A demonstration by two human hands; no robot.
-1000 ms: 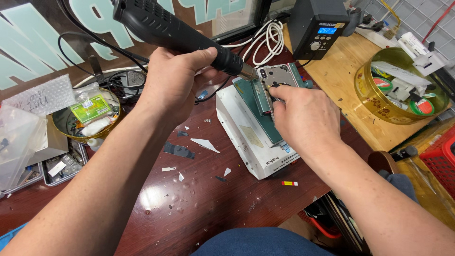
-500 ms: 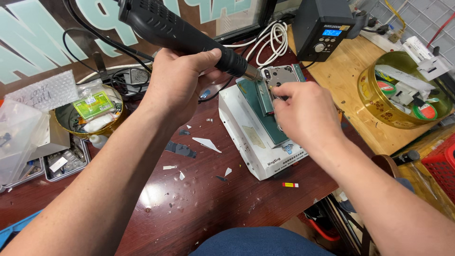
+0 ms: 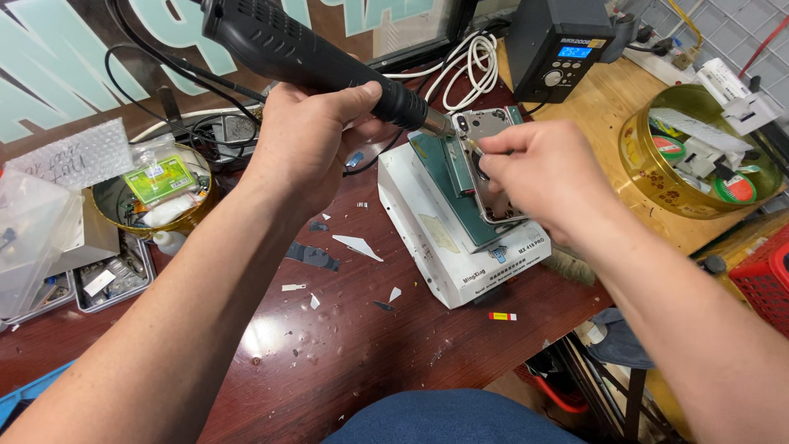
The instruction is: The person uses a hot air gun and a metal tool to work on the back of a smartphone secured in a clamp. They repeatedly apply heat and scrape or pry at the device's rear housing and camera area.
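My left hand [image 3: 308,136] grips a black hot-air gun [image 3: 279,45] by its handle, with the metal nozzle aimed at the top of an opened phone [image 3: 485,160]. The phone lies on a green mat over a white heating block [image 3: 448,247]. My right hand [image 3: 546,177] rests over the phone and pinches a thin tool at the phone's upper edge, close to the nozzle tip. Most of the phone's lower half is hidden under my right hand.
A dark station box with a blue display [image 3: 559,45] stands at the back. A gold round tin [image 3: 699,156] with parts sits right, another tin [image 3: 152,193] left. White coiled cable [image 3: 472,62], metal tray [image 3: 107,275], glass shards [image 3: 357,245] on the dark red table, red crate [image 3: 760,279] at far right.
The view has shifted slightly. My right hand's fingers have moved up the phone toward its top edge near the nozzle. My left hand keeps the hot-air gun in about the same place.
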